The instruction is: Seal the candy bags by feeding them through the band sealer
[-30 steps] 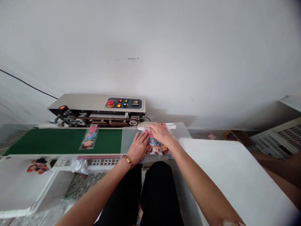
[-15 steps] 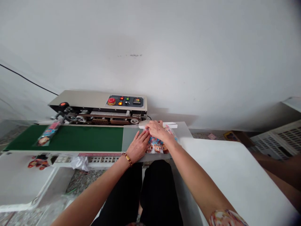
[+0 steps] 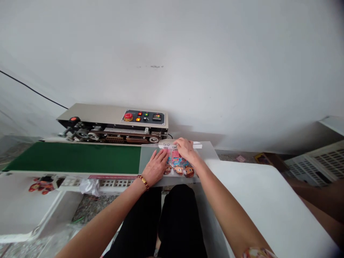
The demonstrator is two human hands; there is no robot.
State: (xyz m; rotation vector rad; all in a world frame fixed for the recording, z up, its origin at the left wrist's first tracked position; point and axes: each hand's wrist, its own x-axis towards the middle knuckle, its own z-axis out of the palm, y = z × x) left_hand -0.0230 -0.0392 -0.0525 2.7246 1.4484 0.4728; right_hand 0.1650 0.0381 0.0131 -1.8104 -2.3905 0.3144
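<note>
Several clear plastic packets point(image 3: 177, 161) with pink and blue cartoon-face prints lie side by side on the pale sheet at the belt's right end. My left hand point(image 3: 155, 167) rests on the leftmost packet, its fingers stretched out flat. My right hand point(image 3: 185, 148) is curled over the packets' upper ends, with thumb and fingers closed on one packet's top edge. Part of the packets is hidden under both hands. To the left of them stands a band sealing machine point(image 3: 113, 118) with lit buttons, behind a green conveyor belt point(image 3: 88, 157).
A white table point(image 3: 247, 193) stands at my right. A white bin point(image 3: 27, 211) sits below the belt's left end, with a cartoon packet point(image 3: 41, 186) by its edge. Crumpled plastic point(image 3: 90, 186) hangs under the belt. White crates point(image 3: 317, 168) stand far right.
The packet at the belt's left end is no longer on the belt. My right hand has shifted slightly right, and my left hand slightly left, uncovering more of the packets.
</note>
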